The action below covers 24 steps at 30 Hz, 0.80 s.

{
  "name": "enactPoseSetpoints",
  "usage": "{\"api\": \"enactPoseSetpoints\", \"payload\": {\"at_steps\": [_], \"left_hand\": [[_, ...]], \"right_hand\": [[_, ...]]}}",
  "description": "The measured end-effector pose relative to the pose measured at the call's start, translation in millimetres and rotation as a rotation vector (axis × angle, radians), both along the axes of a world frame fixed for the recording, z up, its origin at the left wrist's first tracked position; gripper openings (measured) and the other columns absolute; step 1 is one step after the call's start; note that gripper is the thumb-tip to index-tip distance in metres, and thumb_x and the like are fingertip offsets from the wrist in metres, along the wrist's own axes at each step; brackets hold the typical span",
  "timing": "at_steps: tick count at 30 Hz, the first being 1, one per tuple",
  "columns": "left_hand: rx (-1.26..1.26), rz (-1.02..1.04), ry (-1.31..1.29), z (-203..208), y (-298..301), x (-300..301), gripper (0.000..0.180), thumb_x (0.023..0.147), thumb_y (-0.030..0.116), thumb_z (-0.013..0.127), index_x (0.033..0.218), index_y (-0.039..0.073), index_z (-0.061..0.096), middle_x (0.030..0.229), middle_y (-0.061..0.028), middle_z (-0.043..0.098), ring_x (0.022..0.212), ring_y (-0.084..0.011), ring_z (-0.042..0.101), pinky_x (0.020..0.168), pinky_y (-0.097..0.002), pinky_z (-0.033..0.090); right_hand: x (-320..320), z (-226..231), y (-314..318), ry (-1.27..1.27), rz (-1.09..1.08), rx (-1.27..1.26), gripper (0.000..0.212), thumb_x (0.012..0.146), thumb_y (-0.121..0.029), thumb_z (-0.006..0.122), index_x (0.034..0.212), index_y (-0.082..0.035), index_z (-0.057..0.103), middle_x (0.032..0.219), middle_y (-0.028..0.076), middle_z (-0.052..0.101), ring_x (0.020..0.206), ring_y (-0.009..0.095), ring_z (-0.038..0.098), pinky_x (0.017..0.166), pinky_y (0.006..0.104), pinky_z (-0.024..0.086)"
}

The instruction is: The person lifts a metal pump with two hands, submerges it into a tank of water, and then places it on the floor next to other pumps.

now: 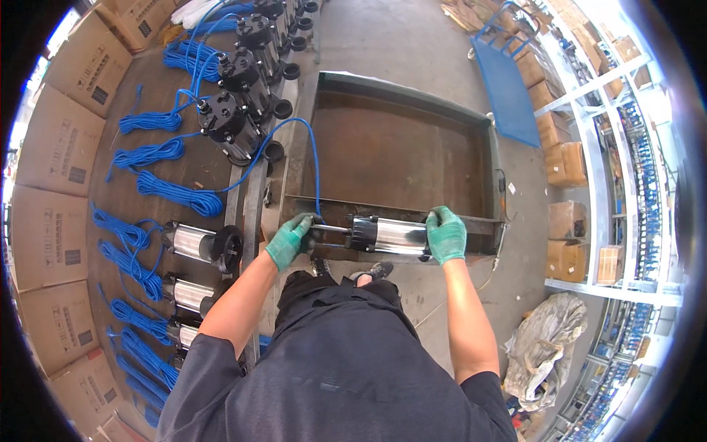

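Note:
A submersible pump, a shiny steel cylinder with black end caps, lies sideways in front of me at the near edge of a metal tank. My green-gloved right hand is closed round its right end. My left hand, also gloved, has its fingers closed at the pump's left side. Between that hand and the black cap runs a thin grey rod; its far end is hidden in the glove. A blue cable arcs down from the left and ends near my left hand.
The rectangular tank has brownish contents. Left, a bench holds upright pumps, lying pumps and coiled blue cables, with cartons behind. Right are a blue trolley, shelving and a crumpled sheet.

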<state>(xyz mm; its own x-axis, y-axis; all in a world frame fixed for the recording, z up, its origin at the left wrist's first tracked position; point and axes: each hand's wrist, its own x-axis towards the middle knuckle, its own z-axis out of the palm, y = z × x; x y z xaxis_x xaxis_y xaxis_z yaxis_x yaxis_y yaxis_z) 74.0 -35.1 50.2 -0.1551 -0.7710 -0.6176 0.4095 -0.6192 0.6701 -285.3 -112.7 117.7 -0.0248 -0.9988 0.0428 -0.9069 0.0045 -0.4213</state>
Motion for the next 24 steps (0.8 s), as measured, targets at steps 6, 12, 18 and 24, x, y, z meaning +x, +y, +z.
{"api": "enactPoseSetpoints", "payload": {"at_steps": [6,12,18,24], "left_hand": [[-0.271,-0.207,-0.103,-12.3,-4.8,15.3,0.051,0.104,0.035,0.060,0.151,0.017,0.049,0.105,-0.0033,0.071,0.086,-0.0121,0.065,0.076,-0.0299,0.055],[-0.411,-0.731,-0.801,14.0,-26.6,15.5,0.060,0.097,0.013,0.065,0.153,0.010,0.045,0.127,-0.0110,0.067,0.113,-0.0196,0.063,0.098,-0.0337,0.051],[-0.263,-0.285,-0.147,-10.6,-5.5,14.3,0.060,0.101,0.022,0.064,0.154,0.002,0.043,0.135,-0.0060,0.060,0.120,-0.0152,0.057,0.101,-0.0311,0.047],[-0.518,-0.486,-0.744,-5.6,-11.1,13.3,0.068,0.088,-0.001,0.069,0.151,0.011,0.044,0.126,-0.0193,0.066,0.115,-0.0266,0.066,0.100,-0.0358,0.050]], "right_hand": [[2.5,1.6,-1.9,0.008,-0.018,0.046,0.022,0.093,-0.025,0.063,0.100,-0.007,0.073,0.096,0.019,0.073,0.095,0.040,0.068,0.086,0.0487,0.053],[1.6,1.2,-2.2,0.015,-0.015,0.014,0.022,0.093,-0.026,0.064,0.100,-0.008,0.073,0.096,0.019,0.073,0.093,0.040,0.068,0.085,0.0485,0.054],[1.8,0.2,-0.9,0.014,0.011,-0.061,0.023,0.091,-0.029,0.065,0.093,-0.007,0.072,0.093,0.019,0.073,0.089,0.042,0.069,0.079,0.0507,0.055],[1.4,-1.6,1.4,0.010,-0.029,0.008,0.019,0.090,-0.025,0.064,0.095,-0.009,0.071,0.097,0.016,0.073,0.095,0.038,0.067,0.087,0.0484,0.054]]}}
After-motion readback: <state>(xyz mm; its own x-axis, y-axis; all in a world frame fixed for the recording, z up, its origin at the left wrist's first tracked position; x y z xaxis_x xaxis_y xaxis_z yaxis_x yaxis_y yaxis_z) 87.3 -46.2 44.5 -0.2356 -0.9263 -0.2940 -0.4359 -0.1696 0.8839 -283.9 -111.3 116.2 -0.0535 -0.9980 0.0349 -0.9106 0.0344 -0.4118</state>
